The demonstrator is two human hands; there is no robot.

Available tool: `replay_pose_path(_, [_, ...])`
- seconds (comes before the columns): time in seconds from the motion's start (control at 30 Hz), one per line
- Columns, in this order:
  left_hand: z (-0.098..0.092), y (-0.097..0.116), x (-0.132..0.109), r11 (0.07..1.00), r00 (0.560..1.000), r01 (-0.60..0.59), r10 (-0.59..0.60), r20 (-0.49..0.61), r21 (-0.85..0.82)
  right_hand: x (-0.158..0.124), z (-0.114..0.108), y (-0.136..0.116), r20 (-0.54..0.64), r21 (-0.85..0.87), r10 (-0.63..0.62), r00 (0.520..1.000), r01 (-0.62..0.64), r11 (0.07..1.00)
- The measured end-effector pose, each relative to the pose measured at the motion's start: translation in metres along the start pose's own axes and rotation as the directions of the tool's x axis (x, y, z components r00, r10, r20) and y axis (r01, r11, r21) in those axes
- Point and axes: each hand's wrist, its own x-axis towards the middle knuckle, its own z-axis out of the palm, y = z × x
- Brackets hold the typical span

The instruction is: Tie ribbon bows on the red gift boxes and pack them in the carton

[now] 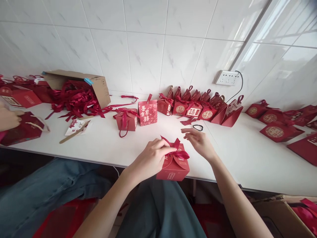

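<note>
Far left, another person's hand (7,118) touches a red box (22,130). A tipped carton (99,86) spills ribbons (74,99). Front edge of the surface (104,145): left hand (151,159), grip pinched on the bow (178,150) atop the gift box (173,167). Right hand (200,142) hovers beside, grip released. Behind it, seemingly a black hair band (197,127), then a row of boxes (195,107).

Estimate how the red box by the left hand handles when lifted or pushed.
The box looks like thin folded card: probably light, dents if squeezed. Squat, flat-sided: likely slides rather than tips. The bow pinched by the left hand looks floppy, slippery.
</note>
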Motion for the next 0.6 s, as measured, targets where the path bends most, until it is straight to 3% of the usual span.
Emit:
replay_pose_path(0.07, [-0.001,0.001,0.001,1.000,1.000,-0.002,0.002,0.009,0.000,-0.019,-0.004,-0.011,-0.022,-0.059,0.146,0.989,-0.147,0.987])
replay_pose_path(0.17, [-0.001,0.000,0.002,0.999,1.000,-0.005,0.005,-0.010,-0.039,-0.041,-0.001,-0.024,0.110,-0.120,0.327,0.939,-0.314,0.942])
replay_pose_path(0.23, [0.000,-0.002,-0.001,0.995,0.998,0.016,-0.022,-0.064,-0.093,-0.048,0.004,-0.028,0.194,-0.093,0.366,0.910,-0.354,0.931])
replay_pose_path(0.3, [0.003,-0.004,-0.005,0.980,0.977,0.099,-0.128,-0.172,-0.172,-0.052,0.008,-0.030,0.216,-0.061,0.364,0.906,-0.359,0.931])
replay_pose_path(0.37, [0.005,-0.005,-0.009,0.925,0.914,0.254,-0.325,-0.244,-0.281,-0.052,0.010,-0.032,0.196,-0.054,0.364,0.911,-0.361,0.931])
replay_pose_path(0.47, [0.006,-0.004,-0.013,0.795,0.832,0.448,-0.538,-0.135,-0.410,-0.053,0.010,-0.035,0.183,-0.058,0.369,0.911,-0.364,0.930])
replay_pose_path(0.6, [0.005,-0.004,-0.013,0.696,0.827,0.489,-0.562,0.025,-0.526,-0.054,0.010,-0.036,0.193,0.001,0.343,0.919,-0.350,0.937])
